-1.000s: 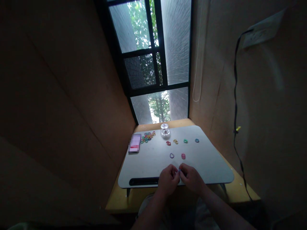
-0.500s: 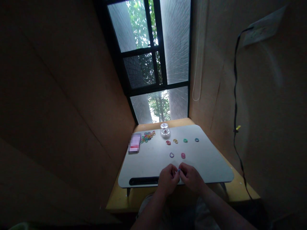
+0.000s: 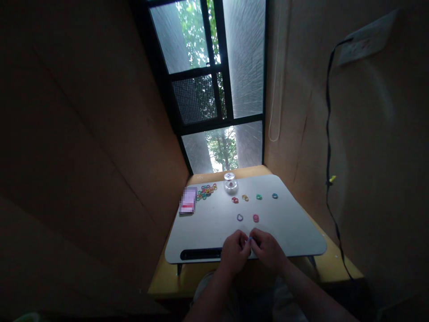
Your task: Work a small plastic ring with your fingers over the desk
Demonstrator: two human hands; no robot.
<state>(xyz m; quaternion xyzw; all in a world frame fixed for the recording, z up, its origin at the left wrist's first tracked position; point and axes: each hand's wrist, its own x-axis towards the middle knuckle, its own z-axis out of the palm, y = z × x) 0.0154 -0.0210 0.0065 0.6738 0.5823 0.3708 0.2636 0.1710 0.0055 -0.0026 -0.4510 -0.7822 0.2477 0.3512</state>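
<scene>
No lettering, brand or number is legible on or around my white table (image 3: 217, 226). A pink band crosses the pale screen of the phone (image 3: 188, 200) at the table's left edge, but the display is broken into coarse blocks, any words on it unreadable. A mark on the lid (image 3: 229, 176) of the clear jar (image 3: 231, 186) is too small for me to make out, as are the faint marks on the pale wall plate (image 3: 368, 38) to my right.
</scene>
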